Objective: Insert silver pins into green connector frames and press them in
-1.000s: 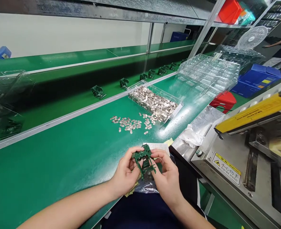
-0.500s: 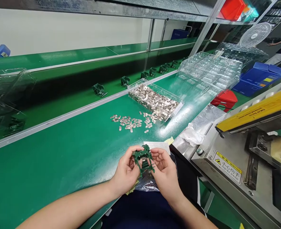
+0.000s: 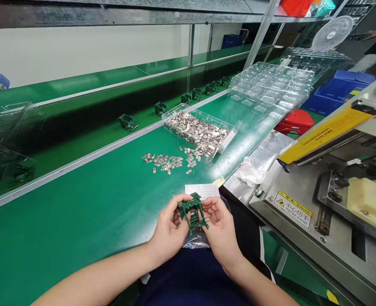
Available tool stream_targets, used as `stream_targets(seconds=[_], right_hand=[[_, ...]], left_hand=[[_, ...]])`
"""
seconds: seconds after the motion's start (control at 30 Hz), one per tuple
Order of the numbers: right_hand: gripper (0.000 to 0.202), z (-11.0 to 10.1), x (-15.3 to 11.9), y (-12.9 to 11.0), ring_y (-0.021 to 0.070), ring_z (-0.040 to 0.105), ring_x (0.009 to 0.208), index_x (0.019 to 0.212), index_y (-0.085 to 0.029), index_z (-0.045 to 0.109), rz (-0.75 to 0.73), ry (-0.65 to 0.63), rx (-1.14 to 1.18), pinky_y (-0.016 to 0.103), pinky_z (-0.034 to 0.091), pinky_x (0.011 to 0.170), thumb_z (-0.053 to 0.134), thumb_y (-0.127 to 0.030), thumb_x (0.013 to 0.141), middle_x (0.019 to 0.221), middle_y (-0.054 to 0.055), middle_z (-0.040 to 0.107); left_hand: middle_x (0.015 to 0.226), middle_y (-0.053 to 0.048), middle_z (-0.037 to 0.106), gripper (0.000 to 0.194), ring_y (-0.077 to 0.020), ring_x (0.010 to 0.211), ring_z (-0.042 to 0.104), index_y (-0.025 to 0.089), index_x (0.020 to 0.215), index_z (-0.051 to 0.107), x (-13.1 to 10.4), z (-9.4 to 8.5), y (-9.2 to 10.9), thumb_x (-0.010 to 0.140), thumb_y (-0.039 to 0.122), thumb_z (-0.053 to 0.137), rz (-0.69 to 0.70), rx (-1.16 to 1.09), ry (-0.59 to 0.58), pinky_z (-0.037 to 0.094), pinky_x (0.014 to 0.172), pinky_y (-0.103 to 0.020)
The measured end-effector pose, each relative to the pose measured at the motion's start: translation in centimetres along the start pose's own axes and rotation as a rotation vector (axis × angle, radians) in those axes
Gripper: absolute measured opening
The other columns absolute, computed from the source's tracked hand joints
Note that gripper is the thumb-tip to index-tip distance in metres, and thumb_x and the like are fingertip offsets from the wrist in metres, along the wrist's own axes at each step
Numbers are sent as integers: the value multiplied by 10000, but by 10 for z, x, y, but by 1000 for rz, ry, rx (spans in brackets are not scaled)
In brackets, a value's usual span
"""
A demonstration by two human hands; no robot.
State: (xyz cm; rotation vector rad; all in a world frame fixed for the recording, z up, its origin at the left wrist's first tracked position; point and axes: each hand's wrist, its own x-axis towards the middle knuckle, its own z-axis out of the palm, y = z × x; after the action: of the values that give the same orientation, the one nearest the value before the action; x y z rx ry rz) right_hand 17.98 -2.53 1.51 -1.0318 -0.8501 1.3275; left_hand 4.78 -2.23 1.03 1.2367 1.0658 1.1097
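Between both hands I hold a dark green plastic frame (image 3: pixel 193 208) with thin prongs, close to my body at the table's front edge. My left hand (image 3: pixel 170 227) grips its left side, the thumb reaching into the lower opening. On the other side, my right hand (image 3: pixel 219 227) has its fingers and thumb closed on the frame's right edge. Just behind the frame lies a pale sheet with a fine grid (image 3: pixel 203 191), partly covered by the hands. Beyond it, several small silvery metal pieces (image 3: pixel 168 162) are scattered on the green table, beside a clear tray (image 3: pixel 230 138) heaped with similar pieces.
Several green frames (image 3: pixel 128 122) stand on the dark green belt beyond a metal rail (image 3: pixel 111 141). Clear blister trays (image 3: pixel 270 87) are stacked at the back right. A metal machine (image 3: pixel 298 238) with a yellow bar and a hand-injury warning label occupies the right, near a red stool (image 3: pixel 294 122).
The camera view has shifted, so the background sits slightly further left and up. Both hands keep hold of the green frame in nearly the same pose.
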Motion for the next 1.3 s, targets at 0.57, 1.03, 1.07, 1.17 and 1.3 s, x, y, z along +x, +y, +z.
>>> stream_targets(seconds=[0.57, 1.03, 1.07, 1.17, 1.3], right_hand=[[317, -21, -9, 1, 90, 555, 694, 829, -216, 531, 10, 60, 102, 147, 498, 610, 803, -154, 678, 762, -46, 576], [451, -58, -5, 42, 179, 589, 795, 911, -147, 680, 329, 103, 31, 257, 478, 635, 801, -501, 660, 871, 75, 668], [459, -57, -3, 43, 174, 592, 790, 923, -145, 688, 338, 82, 52, 258, 480, 644, 802, -504, 661, 876, 77, 673], [444, -55, 2, 42, 157, 604, 747, 879, -130, 708, 367, 2, 102, 258, 483, 655, 813, -499, 656, 845, 77, 679], [416, -55, 11, 41, 134, 604, 642, 737, -100, 707, 439, -133, 137, 238, 474, 599, 829, -483, 628, 711, 68, 659]], left_hand=[[928, -14, 617, 320, -128, 768, 575, 214, 1083, 548, -2, 21, 3, 785, 121, 616, -26, 78, -51, 499, 720, -242], [890, -5, 620, 342, -131, 746, 584, 195, 1082, 548, 100, 34, -29, 749, 116, 562, 211, 296, 94, 469, 684, -225], [873, 3, 622, 342, -125, 720, 580, 201, 1078, 554, 97, 38, -31, 749, 109, 557, 209, 298, 82, 465, 671, -221], [862, 13, 628, 359, -111, 673, 566, 217, 1099, 554, 79, 44, -33, 762, 94, 534, 200, 323, 27, 448, 634, -209], [882, 15, 634, 376, -103, 672, 566, 219, 1120, 542, 64, 43, -31, 773, 79, 513, 197, 340, -19, 452, 649, -208]])
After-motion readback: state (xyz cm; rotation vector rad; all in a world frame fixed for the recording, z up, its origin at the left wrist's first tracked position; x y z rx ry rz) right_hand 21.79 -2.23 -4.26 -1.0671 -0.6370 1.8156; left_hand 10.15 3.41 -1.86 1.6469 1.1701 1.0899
